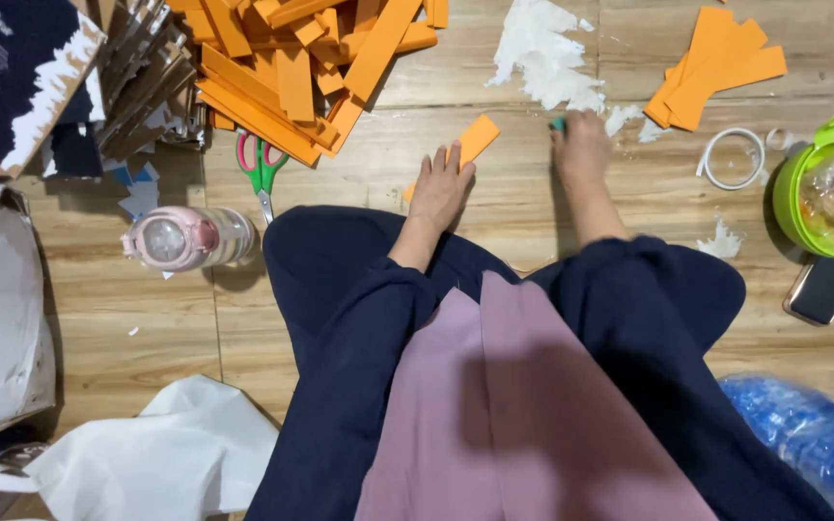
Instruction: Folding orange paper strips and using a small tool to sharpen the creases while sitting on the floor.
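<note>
Left hand lies flat on one orange strip on the wooden floor, fingers spread, not clamped. Right hand is curled around a small teal object beside it; fingers together. One large strip pile upper left, one small stack upper right. One pair of scissors, one pink bottle, one green lidded bowl.

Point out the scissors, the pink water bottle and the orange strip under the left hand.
scissors (261,166): head view, on the green and red handles.
pink water bottle (190,237): head view, on its body, lying on the floor.
orange strip (478,136): head view, on the end beyond the left hand (439,188).
</note>
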